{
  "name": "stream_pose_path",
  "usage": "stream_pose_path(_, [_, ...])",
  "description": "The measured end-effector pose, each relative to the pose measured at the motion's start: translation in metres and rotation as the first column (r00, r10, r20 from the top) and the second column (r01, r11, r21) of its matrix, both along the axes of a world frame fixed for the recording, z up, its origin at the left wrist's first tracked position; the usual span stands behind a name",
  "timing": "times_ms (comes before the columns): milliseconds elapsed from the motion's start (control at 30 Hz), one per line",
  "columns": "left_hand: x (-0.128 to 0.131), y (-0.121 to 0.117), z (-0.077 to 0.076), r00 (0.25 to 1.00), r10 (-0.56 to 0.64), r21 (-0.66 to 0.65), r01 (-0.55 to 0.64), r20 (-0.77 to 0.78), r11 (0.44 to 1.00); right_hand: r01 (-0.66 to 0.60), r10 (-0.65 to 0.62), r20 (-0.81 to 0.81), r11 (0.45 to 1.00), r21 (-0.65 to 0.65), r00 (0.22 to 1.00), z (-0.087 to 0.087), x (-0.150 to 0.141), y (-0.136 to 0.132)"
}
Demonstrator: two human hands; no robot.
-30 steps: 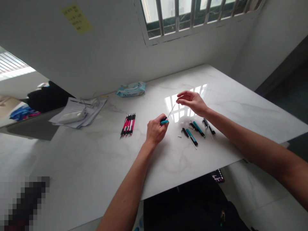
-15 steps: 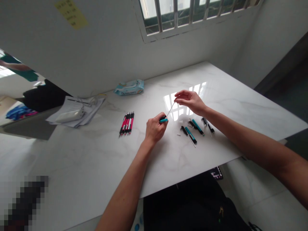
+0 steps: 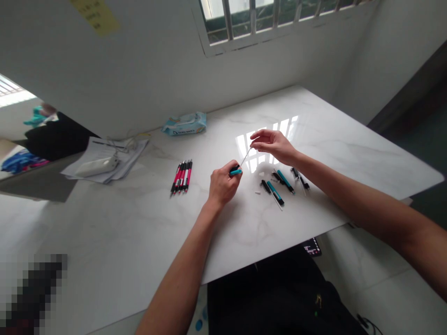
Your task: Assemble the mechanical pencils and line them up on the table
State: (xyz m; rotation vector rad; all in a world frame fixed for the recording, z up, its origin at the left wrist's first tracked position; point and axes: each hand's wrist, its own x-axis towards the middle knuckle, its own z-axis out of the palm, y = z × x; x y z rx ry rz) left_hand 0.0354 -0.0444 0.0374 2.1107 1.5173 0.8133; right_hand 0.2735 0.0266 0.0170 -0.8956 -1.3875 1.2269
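My left hand is closed around a teal and black pen barrel, its teal end showing past the fingers. Between the fingertips of my right hand is the top of a thin white pen refill, which slants down to my left hand; whether its lower end sits inside the barrel I cannot tell. On the table just right of my left hand lie teal pen barrels, black pen parts and thin white refills. A tiny pale piece rests beside them.
Several red and black pens lie in a row left of my hands. A blue wipes pack stands by the wall. Papers with a white device are at the far left. The marble-patterned table ends at its front edge near my body.
The camera view has shifted slightly. Both hands keep nearly the same pose, with the refill still stretched between them.
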Motion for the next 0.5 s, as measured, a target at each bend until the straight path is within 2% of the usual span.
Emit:
stream_pose_path(333, [0.0002,0.0004,-0.001,1.0,0.003,-0.016,-0.003,-0.012,1.0,-0.025,0.025,-0.003,0.999,-0.033,1.0,0.0039,-0.004,-0.0053])
stream_pose_path(500, [0.0,0.0006,-0.0009,1.0,0.011,-0.011,-0.011,-0.02,1.0,0.058,-0.063,-0.066,0.995,-0.08,0.996,-0.0004,-0.003,-0.0008])
